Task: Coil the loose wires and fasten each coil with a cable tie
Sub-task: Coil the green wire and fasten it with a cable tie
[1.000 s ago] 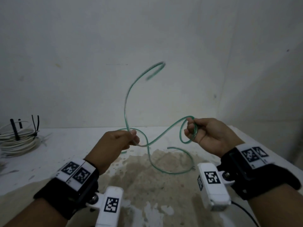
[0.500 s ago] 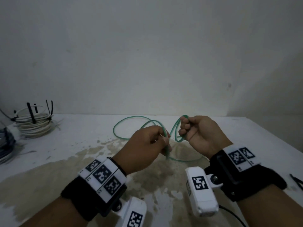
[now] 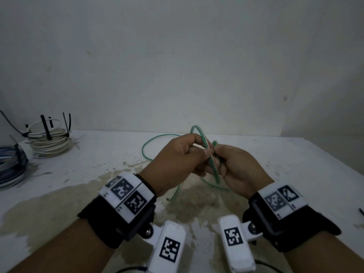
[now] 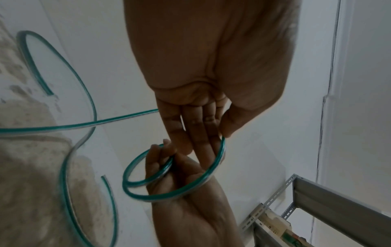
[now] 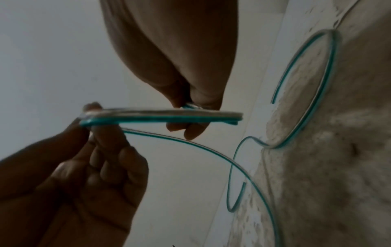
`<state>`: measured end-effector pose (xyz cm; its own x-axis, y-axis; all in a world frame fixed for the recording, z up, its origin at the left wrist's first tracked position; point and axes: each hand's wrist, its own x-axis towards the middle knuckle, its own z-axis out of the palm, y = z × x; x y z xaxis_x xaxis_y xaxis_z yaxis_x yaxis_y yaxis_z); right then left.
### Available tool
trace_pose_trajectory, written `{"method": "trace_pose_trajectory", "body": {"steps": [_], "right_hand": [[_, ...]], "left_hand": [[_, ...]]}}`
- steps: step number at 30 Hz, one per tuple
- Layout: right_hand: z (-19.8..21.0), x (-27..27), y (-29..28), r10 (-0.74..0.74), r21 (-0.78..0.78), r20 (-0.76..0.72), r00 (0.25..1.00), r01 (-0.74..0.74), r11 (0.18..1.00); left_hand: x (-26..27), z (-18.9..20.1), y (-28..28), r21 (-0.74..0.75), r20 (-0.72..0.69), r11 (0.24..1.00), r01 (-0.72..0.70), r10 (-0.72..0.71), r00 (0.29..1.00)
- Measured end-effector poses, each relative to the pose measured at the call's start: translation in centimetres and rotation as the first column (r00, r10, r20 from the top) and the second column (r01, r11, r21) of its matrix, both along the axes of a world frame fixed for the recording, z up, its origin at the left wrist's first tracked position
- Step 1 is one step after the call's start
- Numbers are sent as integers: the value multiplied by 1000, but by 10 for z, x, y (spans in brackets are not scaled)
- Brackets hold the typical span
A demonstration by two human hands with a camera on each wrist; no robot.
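- Your left hand (image 3: 177, 160) sits just above the table, thumb and forefinger pinched together on the thin green plastic-coated wire (image 3: 211, 162); in the left wrist view the other fingers (image 4: 198, 133) lie straight alongside the loop.
- Your right hand (image 3: 236, 170) meets it fingertip to fingertip, fingers curled and clamped on the small coil of that same green wire (image 4: 173, 175); about two turns pass through this grip.
- From the right wrist view the coil (image 5: 160, 117) is seen edge-on, held flat between both hands, your left fingers (image 5: 110, 133) at one end and the right hand (image 5: 190, 100) at the other.
- The loose remainder of the wire trails down from your hands and lies in wide curves on the white, brown-stained table (image 3: 197, 205), one curve (image 3: 149, 146) reaching behind your left hand.
- Farther off at the table's left edge lies a bundle of blue and white cable (image 3: 9, 166).
- Beyond it, near the wall, stands a stack of white coiled cable (image 3: 49, 140) with black cable ties (image 3: 46, 129) sticking up from it.
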<state>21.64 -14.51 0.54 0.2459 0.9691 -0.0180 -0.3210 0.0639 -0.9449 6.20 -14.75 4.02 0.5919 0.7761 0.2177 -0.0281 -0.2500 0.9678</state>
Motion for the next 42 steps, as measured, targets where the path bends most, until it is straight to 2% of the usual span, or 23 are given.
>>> {"method": "trace_pose_trajectory", "body": {"steps": [3, 5, 8, 11, 16, 18, 20, 23, 28, 32, 36, 40, 42], "right_hand": [[-7, -9, -7, 18, 7, 207, 978, -20, 1000], [-9, -16, -11, 36, 11, 274, 961, -41, 999], [-11, -25, -16, 51, 15, 251, 967, -56, 998], [-12, -25, -16, 30, 19, 261, 965, -37, 999], [-4, -15, -10, -51, -7, 0, 999, 51, 999], [0, -12, -9, -90, -16, -39, 995, 89, 996], [0, -10, -9, -84, -30, -6, 996, 84, 996], [-5, -11, -9, -53, -58, 131, 990, 61, 996], [-13, -24, -21, -5, -62, 396, 918, 33, 998], [-16, -32, -24, -1, -31, 392, 920, 15, 999], [-13, -30, -24, -3, 8, 338, 941, 0, 1000], [-1, -22, -26, 14, 83, 378, 926, -49, 995], [1, -20, -26, 10, 99, 410, 912, -55, 994]], "left_hand": [[0, 5, 4, -26, 38, 998, -57, 58, 998], [0, 6, 9, -22, 52, 994, -108, 109, 993], [-3, 8, 16, -14, 32, 992, -125, 125, 992], [-7, 9, 17, -50, 11, 996, -78, 78, 997], [-8, 9, 14, -32, -98, 999, -30, 27, 995], [-7, 9, 13, -7, -150, 1000, -17, 16, 989], [-7, 9, 12, 14, -174, 1000, 1, 1, 985], [-4, 9, 10, 56, -164, 998, -6, 16, 986], [-1, 12, 13, 139, -119, 980, -140, 157, 980], [1, 11, 18, 129, -76, 965, -229, 240, 968], [3, 8, 17, 107, -113, 970, -216, 228, 967], [5, 6, 14, 308, -315, 944, -119, 219, 924], [7, 5, 12, 364, -345, 926, -101, 234, 909]]}}
